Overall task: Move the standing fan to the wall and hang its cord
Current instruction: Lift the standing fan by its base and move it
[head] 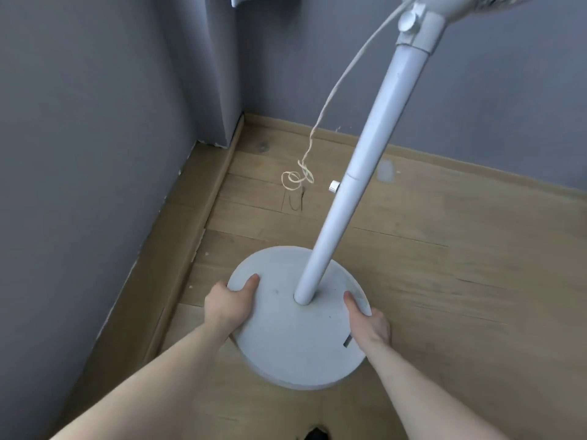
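The white standing fan has a round grey-white base (286,338) on the wooden floor, with its pole (359,173) leaning up to the right toward the fan head (444,7) at the top edge. My left hand (227,301) grips the base's left rim, thumb on top. My right hand (370,319) grips the right rim the same way. A thin cream cord (320,115) hangs from the fan head and ends in loose loops (297,177) near the floor by the far wall.
Grey walls meet in a corner, one on the left (79,154) and one behind (492,90), with wooden skirting (178,258) along them. A knob (334,186) sticks out of the pole. A dark mark (74,203) sits on the floor under the cord.
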A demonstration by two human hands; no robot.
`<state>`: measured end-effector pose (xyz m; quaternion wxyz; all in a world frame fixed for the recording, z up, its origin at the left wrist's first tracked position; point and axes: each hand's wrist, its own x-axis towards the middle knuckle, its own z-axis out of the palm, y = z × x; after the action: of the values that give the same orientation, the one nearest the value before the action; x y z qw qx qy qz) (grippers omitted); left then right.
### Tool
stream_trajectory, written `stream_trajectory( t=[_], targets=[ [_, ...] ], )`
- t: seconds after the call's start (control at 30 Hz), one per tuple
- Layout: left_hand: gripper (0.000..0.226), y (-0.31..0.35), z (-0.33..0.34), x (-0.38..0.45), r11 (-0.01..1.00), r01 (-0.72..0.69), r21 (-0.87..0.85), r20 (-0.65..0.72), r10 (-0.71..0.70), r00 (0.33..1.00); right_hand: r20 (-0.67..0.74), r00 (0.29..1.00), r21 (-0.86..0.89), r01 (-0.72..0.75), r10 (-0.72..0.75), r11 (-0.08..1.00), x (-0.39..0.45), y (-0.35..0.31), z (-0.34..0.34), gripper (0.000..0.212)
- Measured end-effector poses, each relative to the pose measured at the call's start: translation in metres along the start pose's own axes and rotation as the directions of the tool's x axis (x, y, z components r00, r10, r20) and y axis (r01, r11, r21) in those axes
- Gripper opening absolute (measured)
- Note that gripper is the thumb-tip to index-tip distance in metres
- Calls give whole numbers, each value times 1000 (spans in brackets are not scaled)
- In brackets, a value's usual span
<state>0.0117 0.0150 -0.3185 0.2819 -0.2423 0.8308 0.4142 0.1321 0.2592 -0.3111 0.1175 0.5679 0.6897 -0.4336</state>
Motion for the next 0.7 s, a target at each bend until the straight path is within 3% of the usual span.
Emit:
stream_trajectory(
  t=[0.4, 0.57, 0.7],
  targets=[
    [72, 173, -76, -241, 987, -152, 59, 108, 145, 983, -141, 984, 84, 121, -109, 989, -159, -79, -245, 61],
    [80, 224, -85, -302, 962, -232, 147, 230, 195, 954, -168, 972, 86, 177, -161, 980, -185, -86, -319, 60],
    [80, 250, -55, -356, 938, -280, 206, 181, 245, 953, -169, 972, 102, 184, -165, 978, -202, -74, -384, 67]
  ],
)
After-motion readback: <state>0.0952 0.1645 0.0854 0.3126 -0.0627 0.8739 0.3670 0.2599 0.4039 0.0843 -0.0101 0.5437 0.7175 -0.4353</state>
